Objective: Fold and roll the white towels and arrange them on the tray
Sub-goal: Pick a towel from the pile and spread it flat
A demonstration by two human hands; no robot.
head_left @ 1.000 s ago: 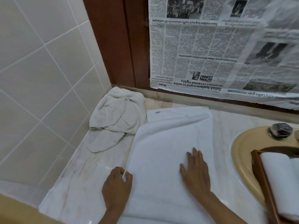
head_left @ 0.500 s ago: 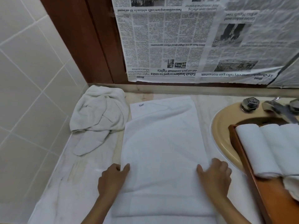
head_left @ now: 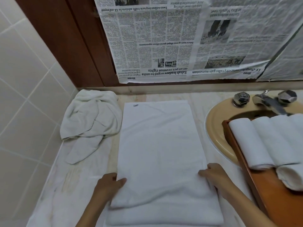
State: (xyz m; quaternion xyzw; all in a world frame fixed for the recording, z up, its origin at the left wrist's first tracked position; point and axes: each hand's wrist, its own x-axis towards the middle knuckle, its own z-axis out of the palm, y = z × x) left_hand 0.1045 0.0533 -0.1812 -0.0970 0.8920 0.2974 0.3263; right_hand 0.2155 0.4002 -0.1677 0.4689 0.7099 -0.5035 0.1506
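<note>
Lengthwise, the flat white terry towel (head_left: 157, 145) lies on the pale marble countertop (head_left: 201, 102), its long axis running from the person toward the newspaper-covered back wall (head_left: 164, 43), with a small label at its far left corner. Its 2 long edges are straight and roughly parallel. At the near end an upper layer bulges over a lower band of towel. The left hand (head_left: 108, 185) pinches the left long edge, thumb on top and fingers curled beneath. The right hand (head_left: 216, 177) grips the right long edge the same way, directly opposite. A crumpled off-white towel (head_left: 91, 118) touches the flat towel's far left edge and fills the corner by the tiled wall (head_left: 24, 79). Bare counter shows on both sides nearer the hands. To the right, near the towel, the beige oval sink (head_left: 214, 128) carries a brown wooden tray (head_left: 278, 202), on which at least 3 rolled white towels (head_left: 250, 143) lie side by side.
</note>
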